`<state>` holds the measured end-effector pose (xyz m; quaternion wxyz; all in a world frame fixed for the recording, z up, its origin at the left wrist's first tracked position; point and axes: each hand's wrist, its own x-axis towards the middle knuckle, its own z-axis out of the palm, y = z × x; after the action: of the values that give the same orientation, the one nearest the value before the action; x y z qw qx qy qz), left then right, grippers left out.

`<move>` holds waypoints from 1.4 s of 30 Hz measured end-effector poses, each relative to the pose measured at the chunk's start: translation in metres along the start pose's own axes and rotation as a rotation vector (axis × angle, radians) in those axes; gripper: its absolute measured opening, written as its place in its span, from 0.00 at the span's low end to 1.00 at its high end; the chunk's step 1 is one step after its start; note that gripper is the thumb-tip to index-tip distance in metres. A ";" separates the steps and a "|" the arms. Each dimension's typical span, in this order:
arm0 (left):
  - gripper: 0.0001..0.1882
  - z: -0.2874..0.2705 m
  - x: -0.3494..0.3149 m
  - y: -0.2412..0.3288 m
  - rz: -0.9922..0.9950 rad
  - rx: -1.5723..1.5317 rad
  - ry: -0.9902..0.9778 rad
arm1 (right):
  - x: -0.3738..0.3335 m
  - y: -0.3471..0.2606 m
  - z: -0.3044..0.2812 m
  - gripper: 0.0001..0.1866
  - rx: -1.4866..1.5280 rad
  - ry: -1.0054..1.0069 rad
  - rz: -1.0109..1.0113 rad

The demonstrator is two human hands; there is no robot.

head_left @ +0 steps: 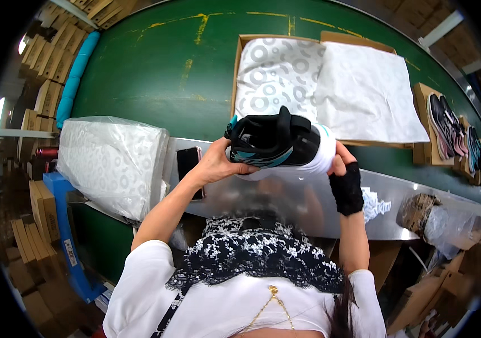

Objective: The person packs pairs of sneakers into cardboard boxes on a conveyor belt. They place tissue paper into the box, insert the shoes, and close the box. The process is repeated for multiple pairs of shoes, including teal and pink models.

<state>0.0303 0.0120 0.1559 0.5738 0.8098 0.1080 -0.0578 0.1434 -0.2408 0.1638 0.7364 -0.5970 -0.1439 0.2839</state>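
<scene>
Clock directions were taken from the view's centre. The green bench (139,73) spanned the upper half, with a steel ledge (319,197) along its near side. An open box (234,79), lined with patterned paper (370,93), sat between 1 and 2 o'clock. A plastic-wrapped bundle (111,163) lay at 9 o'clock; more shoes (443,121) stood between 2 and 3.

The black, teal and white shoe (285,143) was held near the centre, toward 2 o'clock, toe pointing to 3. The left hand (215,162) was closed about the heel, thumb along the near side. The right hand (342,172), in a black fingerless glove (347,191), was partly curled against the toe. A phone (188,163) lay at 9 o'clock, just beside the left forearm; white slips (374,204) lay between 3 and 4.

Risks, as judged: a loose toe grip could let the shoe tip; lowering it carelessly could crease or tear the paper; a forearm swing could knock the phone.

The far fingers were hidden behind the shoe. Its sole and height above the ledge could not be established, nor whether the white toe area was wrapping. The bundle's contents were blurred by plastic.
</scene>
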 end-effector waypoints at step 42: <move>0.31 -0.009 0.132 -0.053 -0.449 -0.388 0.220 | 0.041 0.072 -0.066 0.43 -1.445 0.214 -0.152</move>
<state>0.1453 0.0517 0.0812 0.6753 0.6425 0.3546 -0.0734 0.1949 -0.2600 0.0733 0.1869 -0.9464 -0.2633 0.0065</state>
